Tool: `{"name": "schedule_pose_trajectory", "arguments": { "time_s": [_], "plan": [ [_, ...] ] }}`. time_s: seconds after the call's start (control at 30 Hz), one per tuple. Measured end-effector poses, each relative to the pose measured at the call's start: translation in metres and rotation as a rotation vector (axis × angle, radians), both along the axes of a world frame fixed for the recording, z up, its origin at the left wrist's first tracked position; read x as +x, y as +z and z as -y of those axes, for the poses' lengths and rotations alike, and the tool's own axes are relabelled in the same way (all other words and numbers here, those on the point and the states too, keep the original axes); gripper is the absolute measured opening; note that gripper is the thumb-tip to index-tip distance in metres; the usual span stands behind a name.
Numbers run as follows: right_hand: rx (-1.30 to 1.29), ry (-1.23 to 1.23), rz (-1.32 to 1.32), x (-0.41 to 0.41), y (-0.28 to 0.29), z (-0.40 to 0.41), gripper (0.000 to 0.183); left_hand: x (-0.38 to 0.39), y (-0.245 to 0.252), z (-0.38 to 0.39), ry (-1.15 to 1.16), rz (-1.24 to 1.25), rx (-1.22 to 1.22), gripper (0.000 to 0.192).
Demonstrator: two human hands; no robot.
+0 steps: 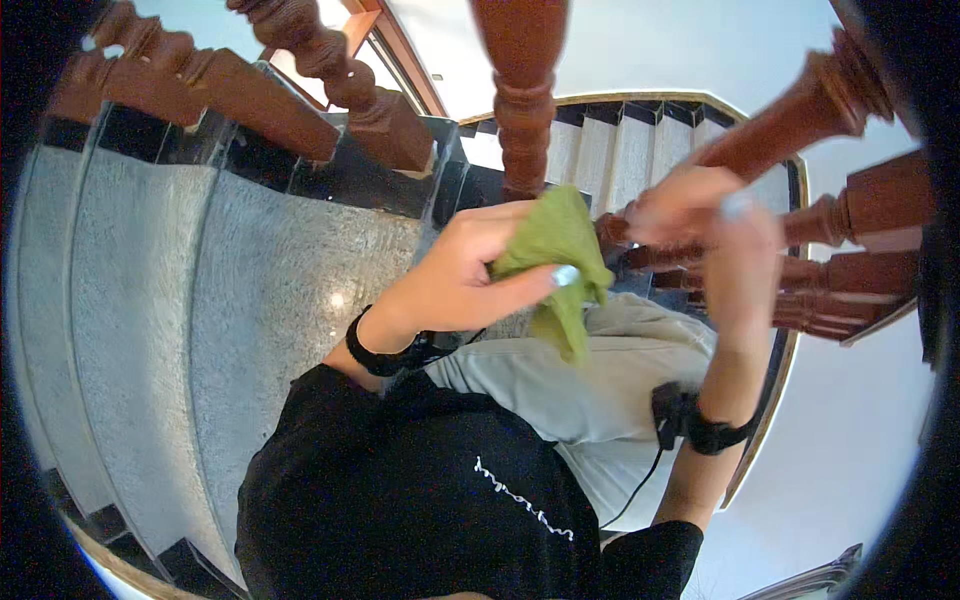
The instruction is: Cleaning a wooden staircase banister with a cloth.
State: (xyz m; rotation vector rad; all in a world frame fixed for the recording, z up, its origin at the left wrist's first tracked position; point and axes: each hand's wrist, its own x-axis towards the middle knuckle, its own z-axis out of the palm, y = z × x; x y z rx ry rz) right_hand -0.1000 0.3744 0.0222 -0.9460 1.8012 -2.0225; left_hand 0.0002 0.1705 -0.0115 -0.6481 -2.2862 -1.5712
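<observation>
A crumpled green cloth [553, 234] is pinched between the thumb and fingers of my left hand [459, 264], and one corner of it hangs down over my trousers. Just behind the cloth stands a turned brown wooden baluster [523, 90]. My right hand [694, 206], blurred, lies over the lower part of another turned baluster [787, 124] that slants across the right side. Blur hides whether its fingers grip that wood. Both wrists wear black straps, and a cable runs from the device [671, 412] at my right wrist.
Grey stair treads [277, 300] with black edging descend on the left. More brown balusters [270, 105] line their far side, and others [817, 296] crowd the right. Beyond the railing is a lower flight of stairs [600, 150]. A white wall [840, 420] bounds the right.
</observation>
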Motion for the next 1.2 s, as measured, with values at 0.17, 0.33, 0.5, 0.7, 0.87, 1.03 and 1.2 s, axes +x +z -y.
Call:
{"name": "schedule_pose_trajectory", "arguments": {
  "time_s": [0.17,0.33,0.5,0.7,0.87,1.03,1.2],
  "plan": [
    [0.241,0.151,-0.019,0.034,-0.001,0.074,0.029,-0.001,0.014,0.023,0.103,0.09,0.076,0.017],
    [0.347,0.25,0.137,0.028,-0.036,0.114,0.024,0.014,0.025,0.08,0.536,0.042,0.153,0.024],
    [0.374,-0.123,0.116,0.021,-0.098,0.146,0.018,-0.004,0.043,0.117,0.984,-0.197,0.388,0.028],
    [0.129,-0.25,0.177,0.023,-0.084,0.206,0.028,-0.027,0.03,0.119,0.939,-0.118,0.508,0.041],
    [0.13,-0.343,-0.682,0.046,-0.113,0.238,0.06,-0.025,0.013,0.152,0.673,-0.075,0.79,0.041],
    [0.315,-0.309,-0.645,0.035,-0.175,0.217,0.061,-0.043,0.011,0.144,0.67,-0.003,0.722,0.041],
    [0.081,-0.353,-0.671,0.033,-0.113,0.235,0.057,-0.042,0.011,0.146,0.691,0.014,0.682,0.044]
  ]
}}
